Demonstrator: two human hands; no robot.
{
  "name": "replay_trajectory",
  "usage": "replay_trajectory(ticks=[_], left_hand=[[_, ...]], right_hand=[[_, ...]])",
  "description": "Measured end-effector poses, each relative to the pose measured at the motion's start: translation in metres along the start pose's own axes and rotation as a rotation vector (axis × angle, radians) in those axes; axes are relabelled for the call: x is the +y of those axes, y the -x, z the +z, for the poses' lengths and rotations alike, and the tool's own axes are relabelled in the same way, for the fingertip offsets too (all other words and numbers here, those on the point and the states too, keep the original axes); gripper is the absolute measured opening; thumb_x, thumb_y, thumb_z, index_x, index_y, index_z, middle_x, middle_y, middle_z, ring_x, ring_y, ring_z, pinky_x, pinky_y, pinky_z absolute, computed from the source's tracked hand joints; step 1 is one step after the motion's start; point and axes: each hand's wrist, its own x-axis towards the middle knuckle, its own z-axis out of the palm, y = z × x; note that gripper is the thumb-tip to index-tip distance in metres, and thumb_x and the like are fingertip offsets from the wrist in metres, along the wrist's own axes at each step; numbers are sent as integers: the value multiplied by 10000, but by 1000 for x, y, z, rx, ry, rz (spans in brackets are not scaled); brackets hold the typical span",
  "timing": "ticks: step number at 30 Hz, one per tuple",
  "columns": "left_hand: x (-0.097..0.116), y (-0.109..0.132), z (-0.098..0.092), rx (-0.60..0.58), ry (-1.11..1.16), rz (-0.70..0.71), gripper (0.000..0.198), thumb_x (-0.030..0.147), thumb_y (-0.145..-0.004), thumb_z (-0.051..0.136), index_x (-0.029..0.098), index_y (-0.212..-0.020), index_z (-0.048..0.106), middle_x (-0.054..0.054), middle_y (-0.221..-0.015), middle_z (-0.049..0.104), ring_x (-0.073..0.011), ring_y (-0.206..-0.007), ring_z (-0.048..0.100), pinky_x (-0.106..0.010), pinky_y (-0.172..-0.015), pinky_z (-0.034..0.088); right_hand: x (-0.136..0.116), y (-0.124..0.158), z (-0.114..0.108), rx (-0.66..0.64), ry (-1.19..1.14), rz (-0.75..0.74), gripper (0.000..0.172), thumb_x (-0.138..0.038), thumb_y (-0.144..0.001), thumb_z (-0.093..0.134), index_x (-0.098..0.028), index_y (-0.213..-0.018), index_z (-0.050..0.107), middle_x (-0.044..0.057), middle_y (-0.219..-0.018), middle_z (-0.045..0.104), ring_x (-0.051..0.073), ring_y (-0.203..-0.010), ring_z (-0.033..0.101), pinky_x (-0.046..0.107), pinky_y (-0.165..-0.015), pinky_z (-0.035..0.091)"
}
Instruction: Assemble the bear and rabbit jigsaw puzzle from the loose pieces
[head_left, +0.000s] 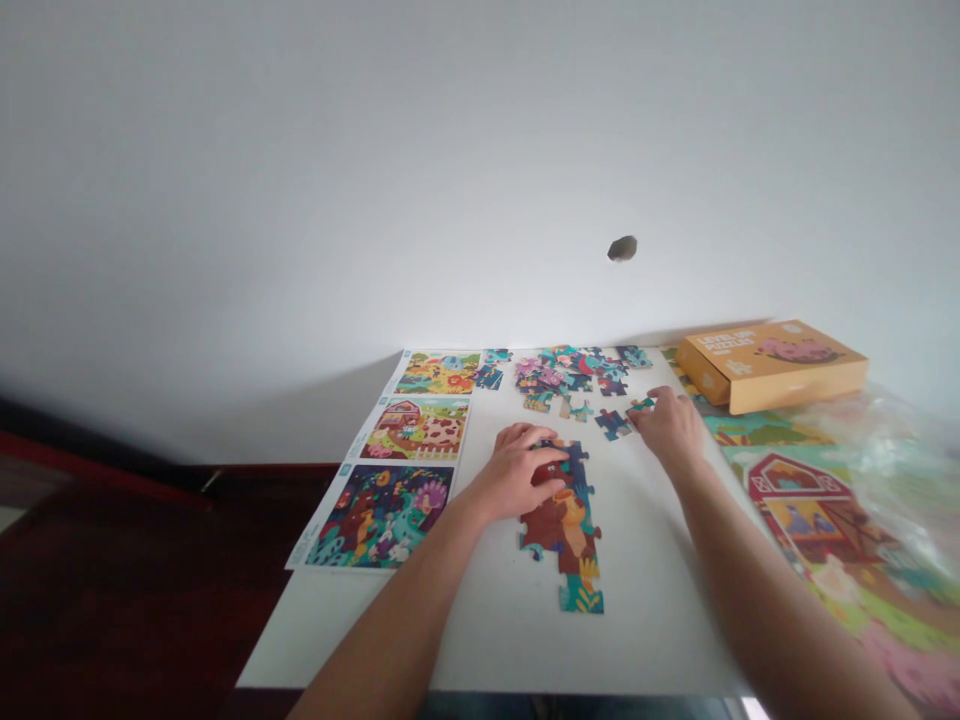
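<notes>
Joined jigsaw pieces point(571, 520) form a tall partial picture of a brown bear and a smaller tan animal on the white table. Across its upper left part rests my left hand point(521, 468), fingers spread and lying on the pieces. Farther right, my right hand point(671, 425) has its fingers closed on a dark teal puzzle piece point(639, 408), partly hidden by the fingertips. Just left of that piece lies a loose dark blue piece point(613, 424). Several more loose pieces point(544, 374) are heaped near the wall, some overlapping.
A reference sheet point(311, 535) with three printed pictures lies along the table's left side. An orange puzzle box point(780, 362) stands at the back right on a finished farm puzzle point(832, 510), beside crumpled clear plastic point(892, 470). The wall point(375, 200) rises behind the table.
</notes>
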Motion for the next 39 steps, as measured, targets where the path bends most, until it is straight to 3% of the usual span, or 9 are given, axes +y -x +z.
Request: replay_trajectory(ticks=[3, 5, 7, 11, 14, 18, 27, 35, 39], left_hand=[[-1, -1, 1, 14, -5, -2, 287, 335, -857, 702, 280, -1139, 716, -52, -1306, 598, -265, -1211, 495, -479, -1099, 359], [-1, -2, 2, 25, -10, -5, 275, 314, -872, 683, 277, -1142, 715, -56, -1295, 605, -264, -1198, 502, -478, -1088, 372], [-2, -2, 2, 38, -11, -9, 260, 292, -885, 662, 281, -1140, 713, -56, -1287, 610, -264, -1198, 500, -476, -1082, 380], [-6, 0, 1, 40, -2, -22, 261, 250, -872, 654, 268, -1126, 709, -61, -1278, 610, -274, -1224, 480, -462, -1075, 396], [-11, 1, 1, 19, 1, -20, 268, 207, -810, 693, 255, -1071, 727, -63, -1309, 589, -287, -1250, 461, -451, -1079, 398], [-14, 2, 2, 15, 2, -20, 357, 151, -796, 668, 271, -1128, 718, -59, -1314, 585, -281, -1251, 459, -448, -1088, 388], [-11, 1, -3, 2, 29, -18, 376, 265, -855, 682, 305, -1229, 676, -42, -1326, 585, -256, -1232, 468, -428, -1097, 378], [-18, 2, 1, 22, 74, -11, 302, 269, -907, 629, 301, -1200, 691, -42, -1334, 590, -242, -1248, 467, -432, -1088, 388], [-18, 1, 0, 20, 78, -9, 280, 297, -909, 630, 292, -1180, 700, -48, -1329, 595, -246, -1247, 469, -439, -1083, 393]], right_hand=[[-10, 5, -4, 113, -269, -169, 299, -279, -844, 577, -159, -1108, 649, 116, -935, 631, 244, -879, 608, 361, -819, 455], [-21, 13, -5, 89, -515, -301, 243, -309, -837, 599, -179, -1035, 653, 55, -845, 610, 198, -775, 593, 326, -765, 463], [-33, 27, -6, -137, -793, -386, 264, -357, -818, 639, -183, -1017, 629, 4, -749, 574, 164, -671, 575, 289, -666, 464], [-51, 58, -3, -826, -1024, -510, 268, -337, -733, 741, -165, -904, 627, -16, -708, 597, 122, -592, 548, 232, -541, 415], [-56, 72, 3, -1028, -973, -607, 198, -281, -719, 753, -150, -837, 663, -12, -721, 624, 105, -617, 536, 219, -571, 419], [-57, 76, 9, -1048, -859, -701, 186, -227, -701, 761, -159, -861, 695, -30, -704, 616, 103, -623, 544, 213, -584, 433], [-60, 82, 3, -1135, -763, -813, 186, -139, -733, 705, -172, -917, 713, -3, -789, 680, 122, -700, 615, 221, -671, 495], [-65, 91, 2, -1092, -727, -913, 214, -88, -745, 679, -165, -940, 719, 23, -863, 707, 121, -728, 630, 215, -691, 511], [-66, 93, 1, -1130, -743, -890, 237, -81, -753, 666, -159, -971, 712, 33, -884, 718, 126, -756, 657, 220, -715, 523]])
